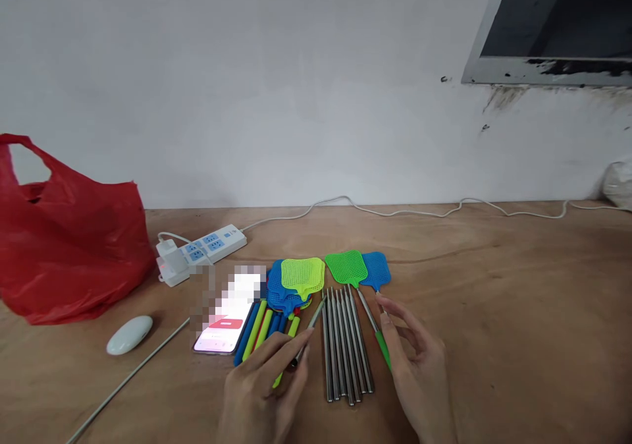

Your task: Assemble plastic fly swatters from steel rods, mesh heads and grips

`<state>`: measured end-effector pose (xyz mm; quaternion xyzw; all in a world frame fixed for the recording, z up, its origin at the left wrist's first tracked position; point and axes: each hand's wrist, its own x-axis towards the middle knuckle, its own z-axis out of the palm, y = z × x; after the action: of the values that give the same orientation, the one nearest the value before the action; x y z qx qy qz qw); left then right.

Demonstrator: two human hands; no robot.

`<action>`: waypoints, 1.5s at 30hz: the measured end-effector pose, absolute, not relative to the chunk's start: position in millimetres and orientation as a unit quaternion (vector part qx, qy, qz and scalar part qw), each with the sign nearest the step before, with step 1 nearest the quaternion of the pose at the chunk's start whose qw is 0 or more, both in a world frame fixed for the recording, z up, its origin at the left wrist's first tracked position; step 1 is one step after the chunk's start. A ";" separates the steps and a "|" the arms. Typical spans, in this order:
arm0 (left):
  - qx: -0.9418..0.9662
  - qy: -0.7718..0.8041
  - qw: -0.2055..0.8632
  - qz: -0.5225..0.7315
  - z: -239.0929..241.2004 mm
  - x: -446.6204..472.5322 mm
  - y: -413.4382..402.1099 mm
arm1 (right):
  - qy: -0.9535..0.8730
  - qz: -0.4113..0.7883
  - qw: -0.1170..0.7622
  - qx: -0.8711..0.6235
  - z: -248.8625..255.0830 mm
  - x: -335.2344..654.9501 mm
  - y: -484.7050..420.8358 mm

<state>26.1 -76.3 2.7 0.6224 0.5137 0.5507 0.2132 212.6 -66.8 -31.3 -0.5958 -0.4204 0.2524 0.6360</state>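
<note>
My left hand (264, 388) is closed in a pinch on a thin metal rod (307, 333) that points up toward a yellow-green fly swatter head (302, 275). Under that head lies a pile of blue swatter heads (277, 294) with blue and yellow-green handles (257, 331). Several bare metal rods (344, 345) lie side by side between my hands. My right hand (419, 371) rests with fingers loosely apart beside a swatter with a green head (346, 266) and green handle (383, 348). A blue swatter head (376, 269) lies next to it.
A phone (224, 319) with a lit screen lies left of the swatters. A white power strip (200, 251) with a cable, a white oval device (129, 334) and a red plastic bag (64, 240) sit on the wooden table (518, 312). A grey cable (128, 378) crosses the front left.
</note>
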 end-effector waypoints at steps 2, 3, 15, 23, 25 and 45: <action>0.643 0.509 0.194 0.538 -1.7 24.0 -75.8 | -0.429 0.263 0.631 -0.591 -29.9 212.1 -67.9; 0.663 0.500 0.176 0.529 -3.9 21.5 -75.1 | -0.435 0.268 0.626 -0.588 -29.3 212.1 -68.4; 0.811 0.455 0.076 0.359 -24.0 18.9 -63.2 | -0.456 0.283 0.595 -0.599 -27.8 218.9 -69.5; 0.823 0.470 0.095 0.305 -28.4 23.8 -64.7 | -0.473 0.243 0.561 -0.634 -32.5 221.1 -66.4; 0.825 0.467 0.087 0.305 -30.6 23.5 -64.5 | -0.489 0.220 0.542 -0.647 -37.9 224.2 -64.1; 0.829 0.457 0.253 0.201 -32.4 12.7 -58.3 | -0.620 0.142 0.361 -0.682 -55.9 248.6 -37.7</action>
<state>12.7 -58.3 -32.4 0.8289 0.4566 0.2014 0.2529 248.6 -37.7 -55.9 -0.6820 -0.6199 0.1416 0.3613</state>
